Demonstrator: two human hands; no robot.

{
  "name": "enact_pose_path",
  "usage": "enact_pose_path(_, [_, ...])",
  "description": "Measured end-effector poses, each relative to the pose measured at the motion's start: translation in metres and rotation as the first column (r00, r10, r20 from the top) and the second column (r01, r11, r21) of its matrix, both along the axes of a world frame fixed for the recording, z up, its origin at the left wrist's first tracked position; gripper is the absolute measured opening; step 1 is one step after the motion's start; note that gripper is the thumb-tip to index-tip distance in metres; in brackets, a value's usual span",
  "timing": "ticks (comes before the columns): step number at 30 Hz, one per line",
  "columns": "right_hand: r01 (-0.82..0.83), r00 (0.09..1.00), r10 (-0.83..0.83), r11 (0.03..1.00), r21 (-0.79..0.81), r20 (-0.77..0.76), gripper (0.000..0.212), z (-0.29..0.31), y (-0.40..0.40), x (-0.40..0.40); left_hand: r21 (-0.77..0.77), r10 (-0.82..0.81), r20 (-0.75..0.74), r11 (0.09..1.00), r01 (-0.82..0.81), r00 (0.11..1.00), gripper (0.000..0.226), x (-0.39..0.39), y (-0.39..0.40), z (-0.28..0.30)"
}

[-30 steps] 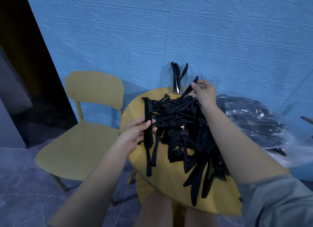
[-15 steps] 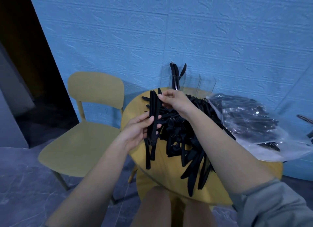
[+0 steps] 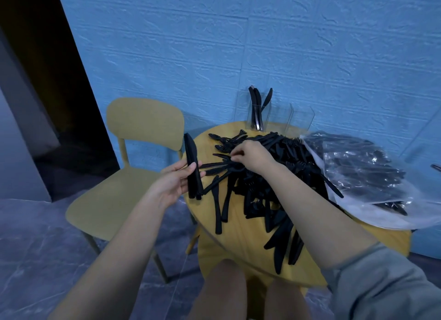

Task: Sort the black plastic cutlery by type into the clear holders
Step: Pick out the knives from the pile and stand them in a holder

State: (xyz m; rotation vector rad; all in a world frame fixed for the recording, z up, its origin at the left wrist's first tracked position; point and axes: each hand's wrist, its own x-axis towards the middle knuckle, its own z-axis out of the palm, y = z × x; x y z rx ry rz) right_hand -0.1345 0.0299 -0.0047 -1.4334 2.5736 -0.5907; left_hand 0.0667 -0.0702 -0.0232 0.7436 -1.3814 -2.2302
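Pretty dim here, everything's got a cold blue cast. My round yellow wooden table [image 3: 238, 236] looks muddy, the doorway on the left is pure black, and the crinkly clear plastic bag [image 3: 372, 176] catches soft glare. Wide lens bends the edges.

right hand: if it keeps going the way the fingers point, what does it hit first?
The right hand points left, fingertips already at the cutlery pile. Straight on, it would likely first meet the knife bundle held in the left hand, though depth between them is unclear.

Cutlery pile [image 3: 260, 176] lies on the table [image 3: 241, 236], holders [image 3: 274, 115] behind it, bag [image 3: 362, 171] right, chair [image 3: 133, 157] left.
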Motion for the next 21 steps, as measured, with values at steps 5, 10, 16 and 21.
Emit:
enact_pose_path(5, [-0.14, 0.972, 0.153, 0.987, 0.083, -0.176, 0.031, -0.008, -0.018, 0.012, 0.0, -0.002, 0.029, 1.0, 0.002, 1.0, 0.028, 0.004, -0.005, -0.001])
enact_pose_path(10, [-0.07, 0.973, 0.119, 0.969, 0.237, -0.198, 0.033, -0.009, -0.038, 0.013, 0.009, 0.002, 0.035, 1.0, -0.002, 0.999, 0.03, 0.005, -0.007, -0.003])
enact_pose_path(16, [-0.049, 0.994, 0.068, 0.976, 0.214, -0.085, 0.022, -0.008, -0.043, 0.008, 0.019, 0.013, 0.041, 1.0, -0.013, 0.999, 0.029, 0.009, -0.012, -0.006])
enact_pose_path(21, [-0.011, 0.999, 0.011, 1.0, 0.007, -0.046, 0.018, 0.001, -0.028, 0.003, 0.016, 0.011, 0.045, 1.0, -0.011, 0.999, 0.035, 0.007, -0.013, -0.008])
